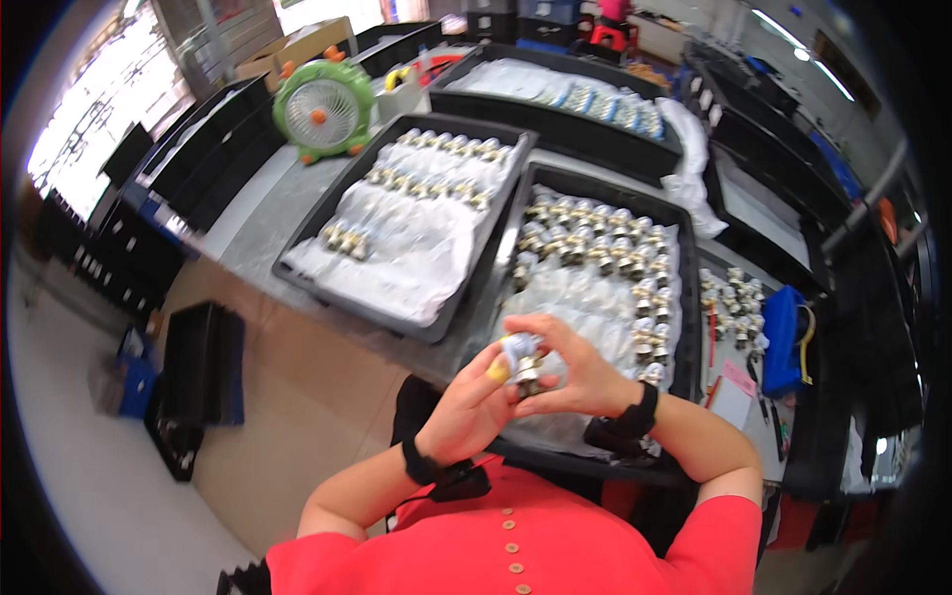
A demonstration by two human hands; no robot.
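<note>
My left hand and my right hand are both closed around one small metal fitting, over the near left part of the right-hand tray. The fitting has a pale rounded top and a shiny silver body; fingers hide part of it. Something yellow covers a fingertip of the left hand. Beneath and beyond the hands, the black tray carries rows of similar fittings on clear plastic film. A second black tray to the left holds more fittings on white lining.
A green fan stands at the table's far left. Loose fittings, a blue bin and a notepad lie on the right. Farther back is a long black tray with blue-and-white parts. Stacked black crates flank the table.
</note>
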